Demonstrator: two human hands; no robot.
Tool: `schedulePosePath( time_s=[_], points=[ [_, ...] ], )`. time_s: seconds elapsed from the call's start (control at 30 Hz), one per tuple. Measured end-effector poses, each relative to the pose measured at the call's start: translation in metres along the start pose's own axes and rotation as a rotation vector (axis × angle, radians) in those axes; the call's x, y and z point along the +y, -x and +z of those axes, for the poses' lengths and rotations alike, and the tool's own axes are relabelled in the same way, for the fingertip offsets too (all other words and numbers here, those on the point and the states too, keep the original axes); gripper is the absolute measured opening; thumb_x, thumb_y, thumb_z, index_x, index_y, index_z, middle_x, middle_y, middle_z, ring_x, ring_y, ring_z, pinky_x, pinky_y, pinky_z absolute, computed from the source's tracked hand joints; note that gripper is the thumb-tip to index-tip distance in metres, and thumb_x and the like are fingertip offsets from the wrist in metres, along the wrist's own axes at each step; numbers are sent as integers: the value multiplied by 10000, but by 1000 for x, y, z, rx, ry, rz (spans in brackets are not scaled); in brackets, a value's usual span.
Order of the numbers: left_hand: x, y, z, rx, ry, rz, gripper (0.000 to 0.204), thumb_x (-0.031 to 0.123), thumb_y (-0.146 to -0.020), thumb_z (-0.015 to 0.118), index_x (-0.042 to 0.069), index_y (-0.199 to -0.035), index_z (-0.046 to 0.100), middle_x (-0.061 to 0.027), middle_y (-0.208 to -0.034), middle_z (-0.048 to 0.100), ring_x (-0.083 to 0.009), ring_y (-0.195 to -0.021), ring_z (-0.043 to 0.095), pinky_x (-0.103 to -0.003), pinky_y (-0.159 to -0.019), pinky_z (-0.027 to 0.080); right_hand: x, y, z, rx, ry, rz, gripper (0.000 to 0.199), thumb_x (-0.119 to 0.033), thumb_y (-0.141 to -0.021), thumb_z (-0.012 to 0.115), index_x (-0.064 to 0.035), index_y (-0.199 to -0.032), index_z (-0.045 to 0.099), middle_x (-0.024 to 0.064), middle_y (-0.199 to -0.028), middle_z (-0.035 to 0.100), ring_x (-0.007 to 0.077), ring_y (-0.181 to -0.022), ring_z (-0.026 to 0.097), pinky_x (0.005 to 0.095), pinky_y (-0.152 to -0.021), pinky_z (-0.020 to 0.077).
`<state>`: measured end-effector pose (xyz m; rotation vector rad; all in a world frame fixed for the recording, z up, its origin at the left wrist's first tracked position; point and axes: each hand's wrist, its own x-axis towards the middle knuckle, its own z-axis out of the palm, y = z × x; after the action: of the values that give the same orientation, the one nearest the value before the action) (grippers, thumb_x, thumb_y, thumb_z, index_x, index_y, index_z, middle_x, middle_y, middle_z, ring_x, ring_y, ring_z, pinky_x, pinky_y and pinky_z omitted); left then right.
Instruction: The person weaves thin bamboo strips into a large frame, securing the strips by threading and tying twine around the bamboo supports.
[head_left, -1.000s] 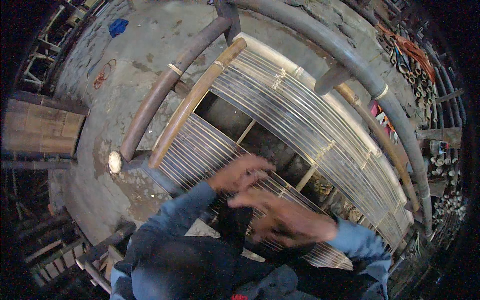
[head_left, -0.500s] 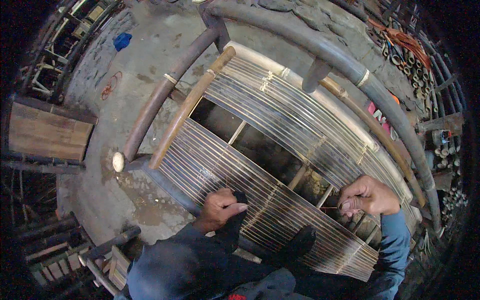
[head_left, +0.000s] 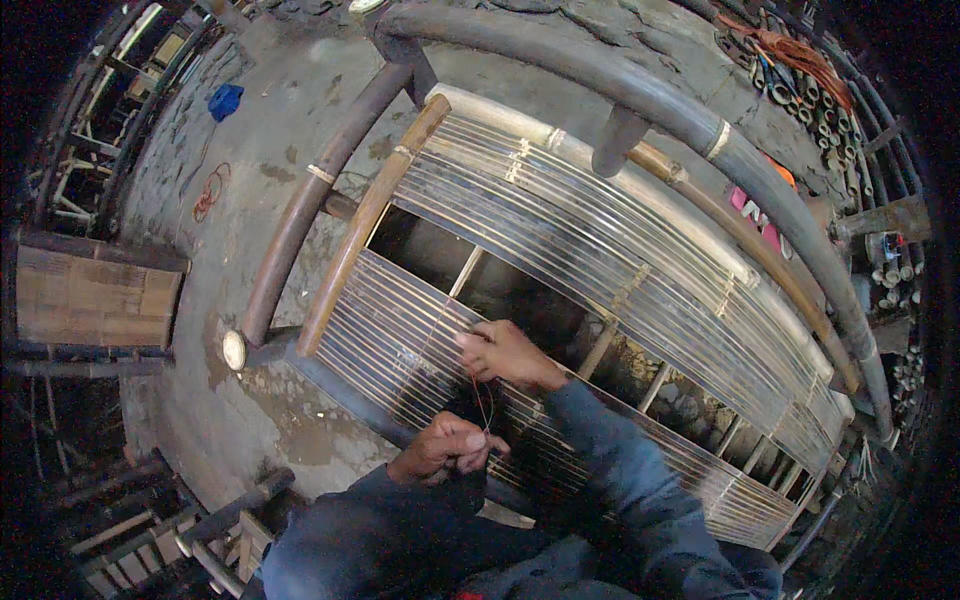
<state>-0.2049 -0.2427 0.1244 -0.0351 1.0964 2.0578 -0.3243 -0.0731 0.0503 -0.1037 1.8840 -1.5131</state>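
A bamboo frame holds two panels of thin dark slats, a front panel (head_left: pixel 375 310) and a rear panel (head_left: pixel 545 215), with an open gap between them. Over the front panel, a thin brownish cord (head_left: pixel 490 408) runs in a narrow loop between my hands. My left hand (head_left: pixel 440 448) is closed, thumb and fingers pinching the cord's lower end near the panel's front edge. Farther up, my right hand (head_left: pixel 512 357) reaches across with curled fingers at the cord's upper end, close above the slats. Its fingertips are partly hidden.
Thick dark bamboo rails (head_left: pixel 560 45) surround the panels at the back and left. A woven-topped bench (head_left: pixel 95 295) stands at the far left. Cut bamboo tubes (head_left: pixel 810 105) lie stacked at the back right. On the concrete floor are a blue crumpled item (head_left: pixel 225 101) and reddish cord (head_left: pixel 210 192).
My right hand has moved from the right end of the gap leftward to near my left hand, bringing the cord along. My left hand has shifted slightly toward me. The view has shifted a little.
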Motion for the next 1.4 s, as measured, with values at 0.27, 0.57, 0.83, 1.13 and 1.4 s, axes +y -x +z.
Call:
schedulePosePath(
  time_s=[0.27,0.57,0.83,1.13,1.4],
  points=[
    [-49,144,-98,374,543,48,294,289,-1015,511,98,-797,561,-57,-668,506,-208,-667,558,-466,-983,489,59,27,-58,-356,-282,-185,292,-291,-945,713,-23,-1059,721,79,-922,722,176,-840,710,361,-692,615],
    [-77,288,-98,1186,23,-299,156,218,-971,545,68,-1006,569,-129,-922,548,-286,-876,570,-467,-984,487,-1,7,-56,-328,-38,23,516,-500,-993,576,-6,-1054,713,85,-872,709,184,-739,683,341,-688,582],
    [-111,347,-109,1163,-698,-942,285,154,-931,574,41,-1193,576,-193,-1147,586,-355,-1062,580,-467,-984,485,-8,-29,80,470,-626,228,184,-184,-1007,548,-15,-962,606,159,-804,659,323,-698,652,415,-672,542],
    [82,36,-156,990,-1596,162,502,47,-869,626,74,-1368,579,-210,-1354,587,-379,-1274,530,-451,-1083,417,-83,48,15,316,128,-524,116,-119,-928,635,-12,-961,664,211,-947,668,364,-883,672,401,-777,509],
    [82,-157,-154,610,-1955,452,679,309,-934,627,74,-1525,387,-185,-1498,437,-411,-1366,391,-520,-1143,292,-120,82,-15,97,-450,-479,158,-122,-968,633,19,-982,704,157,-1009,699,231,-959,672,340,-884,517]
  ],
)
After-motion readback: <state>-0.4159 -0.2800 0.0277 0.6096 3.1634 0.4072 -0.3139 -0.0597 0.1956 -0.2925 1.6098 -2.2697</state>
